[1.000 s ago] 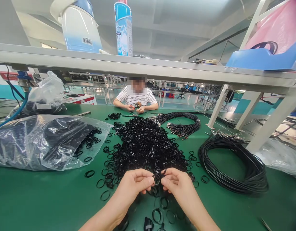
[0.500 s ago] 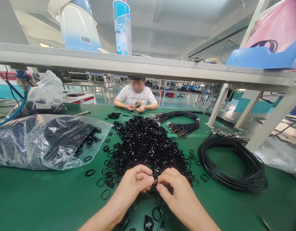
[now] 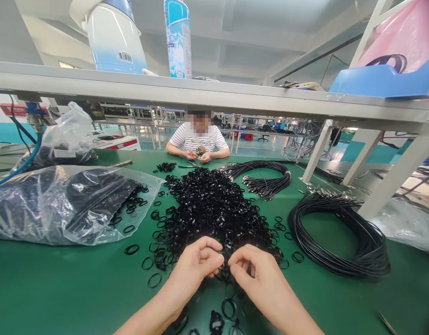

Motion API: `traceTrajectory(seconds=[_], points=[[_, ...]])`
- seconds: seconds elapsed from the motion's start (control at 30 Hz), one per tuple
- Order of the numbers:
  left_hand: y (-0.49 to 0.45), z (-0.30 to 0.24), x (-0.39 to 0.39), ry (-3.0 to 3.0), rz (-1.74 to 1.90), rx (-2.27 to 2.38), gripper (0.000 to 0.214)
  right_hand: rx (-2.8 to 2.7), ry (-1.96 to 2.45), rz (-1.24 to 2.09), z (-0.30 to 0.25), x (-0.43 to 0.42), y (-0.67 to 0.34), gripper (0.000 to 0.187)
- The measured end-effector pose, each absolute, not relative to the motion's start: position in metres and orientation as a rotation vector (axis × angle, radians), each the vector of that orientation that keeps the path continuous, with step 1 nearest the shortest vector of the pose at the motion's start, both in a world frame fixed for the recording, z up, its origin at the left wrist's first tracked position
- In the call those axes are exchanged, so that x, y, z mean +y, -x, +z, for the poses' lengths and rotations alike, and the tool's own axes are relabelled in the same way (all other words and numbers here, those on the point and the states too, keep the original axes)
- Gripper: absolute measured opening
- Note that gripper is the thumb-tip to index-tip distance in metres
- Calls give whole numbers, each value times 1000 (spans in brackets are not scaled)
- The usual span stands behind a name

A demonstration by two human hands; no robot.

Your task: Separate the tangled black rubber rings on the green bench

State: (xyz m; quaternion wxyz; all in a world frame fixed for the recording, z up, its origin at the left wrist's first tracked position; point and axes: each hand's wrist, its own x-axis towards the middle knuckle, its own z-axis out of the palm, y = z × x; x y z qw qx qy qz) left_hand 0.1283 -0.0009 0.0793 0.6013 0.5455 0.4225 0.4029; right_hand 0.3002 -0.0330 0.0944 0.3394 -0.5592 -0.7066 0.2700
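My left hand and my right hand meet fingertip to fingertip at the near edge of a big heap of small black rings on the green table. Both hands pinch a black ring between thumb and fingers. Loose rings lie scattered around the heap, and a few rings lie below my wrists.
A clear plastic bag of black parts lies at the left. A large coil of black cable lies at the right, a smaller bundle behind it. A person in a striped shirt sits across the table. A shelf spans overhead.
My hands stayed together at the heap's near edge, with the fingers shifting slightly on the ring. The view moved a little.
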Motion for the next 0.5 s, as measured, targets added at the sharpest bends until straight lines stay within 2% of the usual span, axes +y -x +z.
traceTrajectory(seconds=[0.13, 0.5], points=[[-129, 81, -2, -1310, 957, 965, 28, -1797, 1432, 917, 90, -32, -295, 17], [-130, 79, -2, -1350, 960, 983, 27, -1726, 1399, 1026, 85, -33, -292, 23]])
